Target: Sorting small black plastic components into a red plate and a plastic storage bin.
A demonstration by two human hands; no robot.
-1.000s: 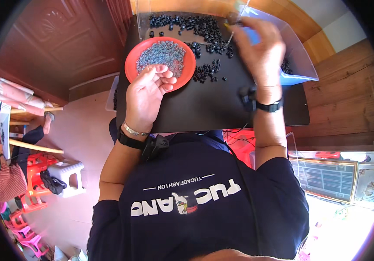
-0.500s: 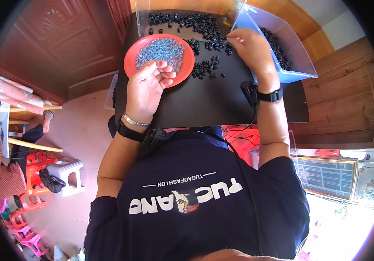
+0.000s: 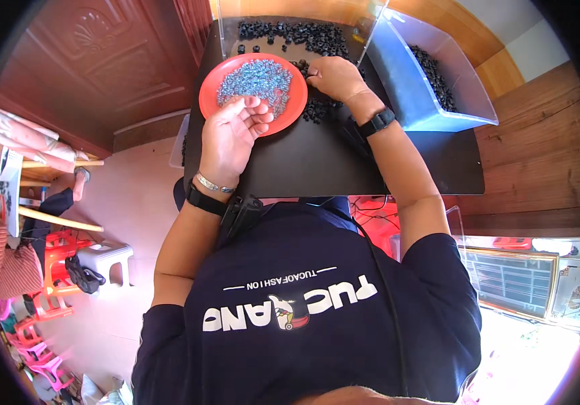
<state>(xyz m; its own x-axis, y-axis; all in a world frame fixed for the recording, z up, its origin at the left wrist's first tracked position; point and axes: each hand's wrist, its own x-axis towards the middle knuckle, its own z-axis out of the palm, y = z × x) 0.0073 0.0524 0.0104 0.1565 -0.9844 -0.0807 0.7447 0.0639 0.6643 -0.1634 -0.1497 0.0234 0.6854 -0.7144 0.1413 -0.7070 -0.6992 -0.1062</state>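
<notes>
A red plate (image 3: 207, 101) on the dark table holds a heap of small silvery metal pieces (image 3: 253, 81). Over its near edge is my left hand (image 3: 230, 135), palm up, fingers curled in toward the thumb; what they hold, if anything, is too small to make out. Just right of the plate, my right hand (image 3: 339, 79) reaches in among small black plastic parts (image 3: 314, 111) with its fingertips pinched together. Whatever is between those fingertips is hidden. More black parts (image 3: 290, 32) are spread at the far side of the table.
At the table's right stands a translucent bin (image 3: 398, 81) with many black parts (image 3: 435, 77) inside. A clear upright panel (image 3: 373, 30) borders the far parts. The table (image 3: 303, 172) ends close to my body. Another person (image 3: 13, 260) is at the far left, near stools (image 3: 104, 260).
My right hand has moved left from beside the bin to the black parts next to the plate. The left hand stays curled over the plate's near edge.
</notes>
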